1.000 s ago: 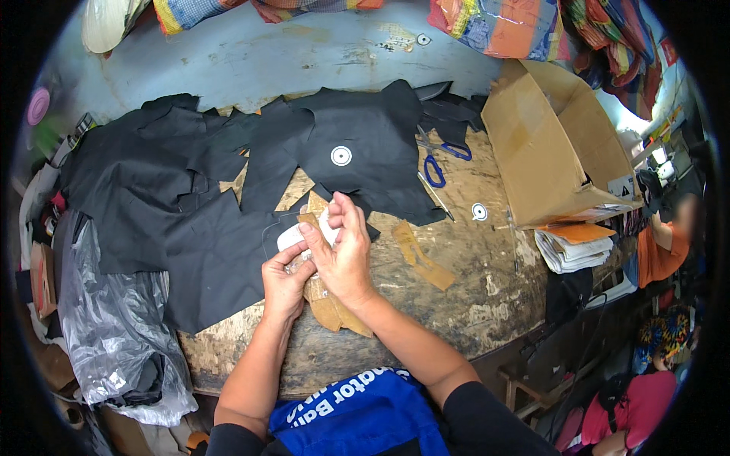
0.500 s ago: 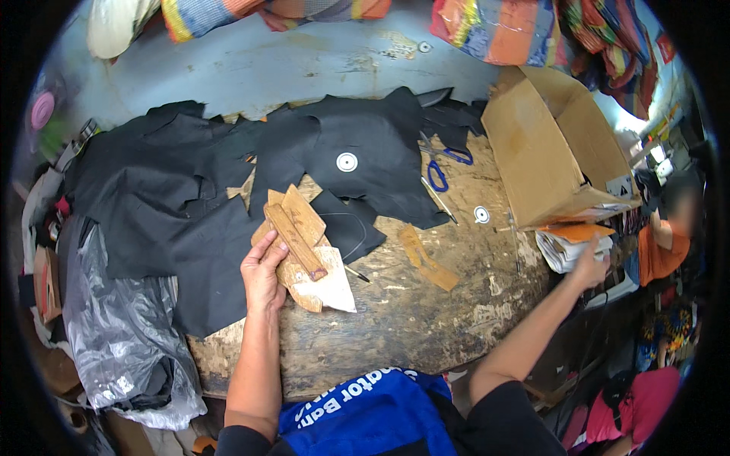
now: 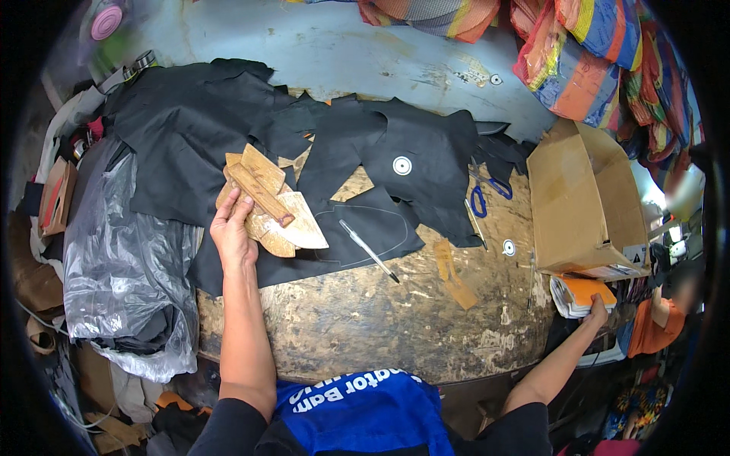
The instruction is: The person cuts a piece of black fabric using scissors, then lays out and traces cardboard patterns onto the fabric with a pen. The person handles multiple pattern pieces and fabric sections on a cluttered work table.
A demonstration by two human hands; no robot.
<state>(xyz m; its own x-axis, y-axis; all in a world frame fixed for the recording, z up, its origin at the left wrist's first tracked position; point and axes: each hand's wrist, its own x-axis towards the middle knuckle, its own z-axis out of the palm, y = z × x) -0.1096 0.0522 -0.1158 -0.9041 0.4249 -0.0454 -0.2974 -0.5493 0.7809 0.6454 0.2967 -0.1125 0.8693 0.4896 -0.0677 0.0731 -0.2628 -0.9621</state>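
Note:
My left hand [image 3: 233,234] is closed on a small bundle of flat brown and white pattern pieces [image 3: 268,199], with a narrow wooden-looking strip lying on top. It holds the bundle above black leather-like sheets [image 3: 190,163]. Just right of it, a pen [image 3: 370,252] lies across a black piece [image 3: 351,224] marked with a pale curved outline. Out at the right edge of the table, my right hand [image 3: 595,313] grips a stack of folded papers or cards [image 3: 572,296] with an orange top. Its fingertips are partly hidden.
An open cardboard box [image 3: 566,205] stands at the right. Blue-handled scissors [image 3: 490,190] and a tan cut-out piece [image 3: 454,277] lie on the worn wooden table [image 3: 365,327]. Clear plastic sheeting [image 3: 114,258] hangs at the left. Another person [image 3: 655,327] is at far right.
My left hand has shifted left with the pattern pieces, uncovering the pen and the outlined black piece. My right hand stays at the paper stack. The whole view has shifted.

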